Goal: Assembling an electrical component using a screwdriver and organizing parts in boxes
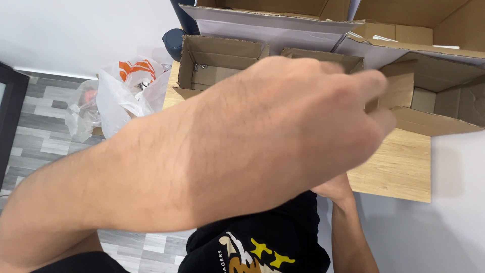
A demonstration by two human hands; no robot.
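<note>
My left hand (308,121) fills the middle of the view, its forearm crossing from the lower left. It is close to the camera and blurred. Its fingertips lie over the left flap of an open cardboard box (444,96) at the right; whether they grip the flap I cannot tell. My right hand (336,189) is mostly hidden under the left one, at the front edge of the wooden table (399,172), with its forearm running down to the bottom edge. Nothing shows in it.
Two smaller open cardboard boxes (212,63) (328,56) stand at the table's back, larger open boxes (283,15) behind them. A white plastic bag (121,93) with orange print lies left of the table on the grey plank floor (40,136). A dark object (174,43) stands by the wall.
</note>
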